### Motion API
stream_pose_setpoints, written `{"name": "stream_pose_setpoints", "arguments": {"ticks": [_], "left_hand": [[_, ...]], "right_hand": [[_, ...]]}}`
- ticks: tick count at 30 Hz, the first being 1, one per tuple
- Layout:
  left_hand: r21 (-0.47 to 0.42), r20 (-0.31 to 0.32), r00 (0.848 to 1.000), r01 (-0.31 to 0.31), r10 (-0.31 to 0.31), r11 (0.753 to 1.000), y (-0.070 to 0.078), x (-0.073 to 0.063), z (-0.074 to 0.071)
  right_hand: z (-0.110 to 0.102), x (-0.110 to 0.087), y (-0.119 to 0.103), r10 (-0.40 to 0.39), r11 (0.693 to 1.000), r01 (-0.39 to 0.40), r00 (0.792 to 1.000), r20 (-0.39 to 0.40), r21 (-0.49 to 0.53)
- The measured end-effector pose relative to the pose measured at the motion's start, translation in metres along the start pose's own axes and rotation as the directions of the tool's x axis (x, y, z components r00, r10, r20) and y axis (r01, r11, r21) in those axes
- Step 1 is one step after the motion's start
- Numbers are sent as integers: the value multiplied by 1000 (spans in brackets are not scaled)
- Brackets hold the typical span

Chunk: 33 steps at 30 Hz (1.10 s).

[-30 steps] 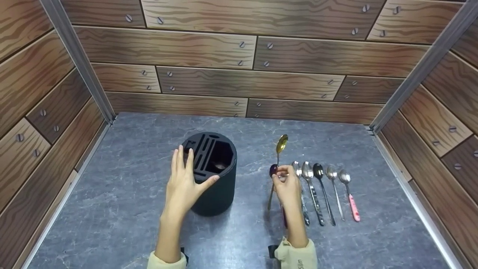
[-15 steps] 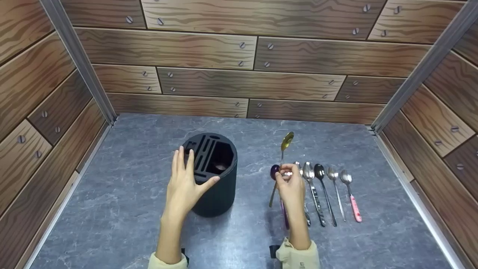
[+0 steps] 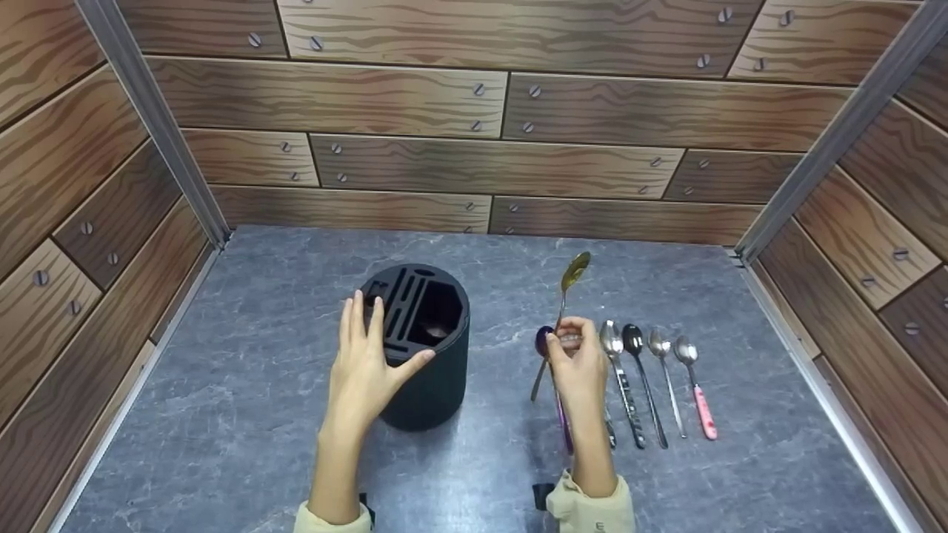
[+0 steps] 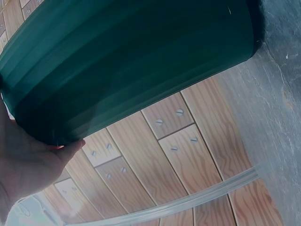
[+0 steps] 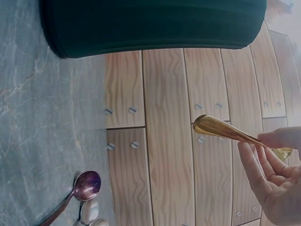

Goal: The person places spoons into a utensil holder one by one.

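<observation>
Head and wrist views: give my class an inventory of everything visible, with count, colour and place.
Table: 1, marbled grey, underneath
Wall panels: 3 sides, brown wood-patterned, around the table
Corner posts: 2, grey, back corners
Slotted holder: 1, blackish, upright on the table
Gold spoon: 1, gold, in the right hand
Purple spoon: 1, purple, leftmost on the table
Half-hidden spoon: 1, silver bowl, next right
Patterned spoon: 1, silver, patterned handle, next right
Black spoon: 1, black, next right
Plain spoon: 1, silver, next right
Pink-handled spoon: 1, silver and pink, rightmost
Cuff pieces: 2, black, beside the sleeves
Sleeves: 2, pale yellow-green, bottom edge
Hands: 2, bare, left hand at the holder, right hand pinching the gold spoon
</observation>
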State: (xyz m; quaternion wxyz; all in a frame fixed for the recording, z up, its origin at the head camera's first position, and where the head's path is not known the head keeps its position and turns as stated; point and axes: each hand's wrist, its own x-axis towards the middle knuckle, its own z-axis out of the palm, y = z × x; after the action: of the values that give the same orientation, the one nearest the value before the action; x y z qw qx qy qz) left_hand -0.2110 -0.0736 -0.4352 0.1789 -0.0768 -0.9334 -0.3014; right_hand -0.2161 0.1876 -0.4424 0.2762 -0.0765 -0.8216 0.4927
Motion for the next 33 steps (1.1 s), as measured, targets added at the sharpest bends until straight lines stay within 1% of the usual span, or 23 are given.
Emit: {"name": "stream_pose_setpoints", "arguments": {"ticks": [6,19,27,33], "left_hand": [[-5,-1,1000,-3,3,1000,1,0,-1],[-6,-4,1000,-9,9,1000,1,-2,1],[-6,-8,1000,-9,9,1000,0,-1,1],[-7,-1,1000,-5,5,1000,-1,-1,0]], "right_hand": [[-3,-3,-10,-21,999,22,1000,-17,25],[-5,-6,-21,-43,990,48,998,-42,134],[-5,-3,-29,-87,978,97,994,-61,182],[-7,1,-39,-142,963,156,987,-76,221]]}}
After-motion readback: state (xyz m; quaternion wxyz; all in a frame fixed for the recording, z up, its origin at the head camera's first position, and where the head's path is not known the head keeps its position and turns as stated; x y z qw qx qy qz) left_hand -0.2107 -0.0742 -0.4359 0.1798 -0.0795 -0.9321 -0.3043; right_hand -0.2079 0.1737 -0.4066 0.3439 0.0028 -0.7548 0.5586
